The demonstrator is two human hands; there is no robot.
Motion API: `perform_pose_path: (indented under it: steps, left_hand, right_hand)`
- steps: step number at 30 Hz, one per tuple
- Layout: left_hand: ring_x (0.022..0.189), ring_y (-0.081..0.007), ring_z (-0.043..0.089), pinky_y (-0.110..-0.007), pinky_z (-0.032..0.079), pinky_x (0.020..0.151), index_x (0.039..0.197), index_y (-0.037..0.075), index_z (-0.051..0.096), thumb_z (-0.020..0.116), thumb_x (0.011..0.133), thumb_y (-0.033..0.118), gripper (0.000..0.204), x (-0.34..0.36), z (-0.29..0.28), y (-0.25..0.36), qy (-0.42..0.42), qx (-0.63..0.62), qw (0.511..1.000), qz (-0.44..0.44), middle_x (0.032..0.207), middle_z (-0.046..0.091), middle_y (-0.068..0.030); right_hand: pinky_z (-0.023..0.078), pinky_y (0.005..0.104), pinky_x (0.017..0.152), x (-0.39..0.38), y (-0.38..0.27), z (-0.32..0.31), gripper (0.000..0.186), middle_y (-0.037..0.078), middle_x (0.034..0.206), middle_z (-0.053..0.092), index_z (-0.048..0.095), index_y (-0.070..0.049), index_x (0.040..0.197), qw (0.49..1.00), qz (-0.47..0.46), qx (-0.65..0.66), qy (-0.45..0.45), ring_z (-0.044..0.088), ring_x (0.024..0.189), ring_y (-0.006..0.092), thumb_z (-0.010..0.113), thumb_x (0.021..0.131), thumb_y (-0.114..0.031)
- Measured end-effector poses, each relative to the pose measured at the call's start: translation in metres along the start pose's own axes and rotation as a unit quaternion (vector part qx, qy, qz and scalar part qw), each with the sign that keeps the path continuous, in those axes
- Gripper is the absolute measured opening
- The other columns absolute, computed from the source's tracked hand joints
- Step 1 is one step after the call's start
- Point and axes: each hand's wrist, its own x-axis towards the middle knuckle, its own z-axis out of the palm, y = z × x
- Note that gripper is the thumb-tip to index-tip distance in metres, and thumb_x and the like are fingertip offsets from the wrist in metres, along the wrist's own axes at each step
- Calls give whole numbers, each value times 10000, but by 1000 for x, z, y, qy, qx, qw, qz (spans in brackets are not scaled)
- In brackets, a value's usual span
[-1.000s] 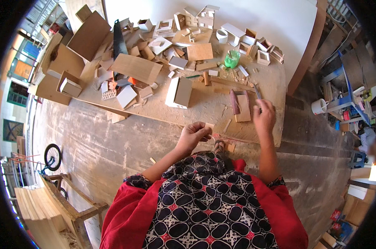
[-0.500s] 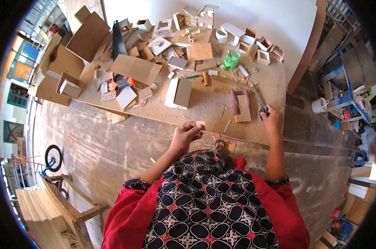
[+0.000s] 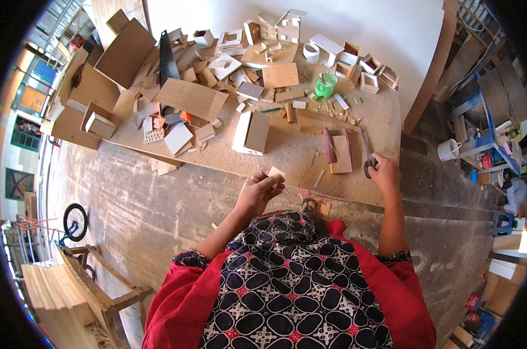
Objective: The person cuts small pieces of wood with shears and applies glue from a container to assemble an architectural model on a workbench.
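My left hand (image 3: 257,193), in front of the table's near edge, pinches a small pale flat piece of wood (image 3: 276,171) between thumb and fingers. At the right side of the table my right hand (image 3: 385,173) is closed on the dark handles of a pair of scissors (image 3: 367,146). The blades point away from me over the tabletop. Left of the scissors lies a small wooden block with sandpaper-like reddish rolls (image 3: 330,145) along its sides. A white and brown box-shaped model (image 3: 252,132) stands beyond my left hand.
Wood offcuts (image 3: 192,99) and a handsaw (image 3: 167,57) crowd the table's left half. A green cup (image 3: 325,85), a white ring (image 3: 311,53) and small model houses (image 3: 289,26) stand farther back. Sawdust covers the tabletop (image 3: 292,157). A person (image 3: 516,195) sits at the far right.
My right hand has shifted slightly right and nearer to me with the scissors, whose blades now point more straight ahead. The small wood piece in my left hand has tilted.
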Motion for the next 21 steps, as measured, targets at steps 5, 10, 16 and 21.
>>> perform_pose_path:
  steps: [5,10,16,21]
  left_hand:
    - [783,-140,625,-284,525,766,939,87,612,628,877,48,75,-3,6,1,-5,19,1000,0,885,653,-35]
    - [792,-133,621,-290,525,774,934,87,613,613,894,73,42,3,1,-4,-29,24,999,3,888,645,-28]
    - [763,-136,639,-299,524,748,932,74,617,617,902,121,55,3,4,-7,-30,41,998,24,841,660,-25]
    - [761,-145,655,-301,543,739,872,73,608,622,893,105,41,-1,5,-6,-32,52,998,28,834,661,-41]
  right_hand:
    - [486,317,625,-6,18,4,352,128,776,655,570,-34,1115,974,-13,227,-21,637,686,210,641,771,-62]
    - [452,273,572,-60,-42,-6,348,61,736,622,515,-55,1147,886,-111,415,-173,569,645,112,628,818,-65]
    - [467,354,600,-93,-96,7,477,97,663,589,574,-61,1071,925,-197,238,-220,610,615,234,743,736,-356]
    - [446,385,584,-96,-112,6,537,96,627,561,614,-64,982,913,-220,255,-229,597,606,284,748,704,-504]
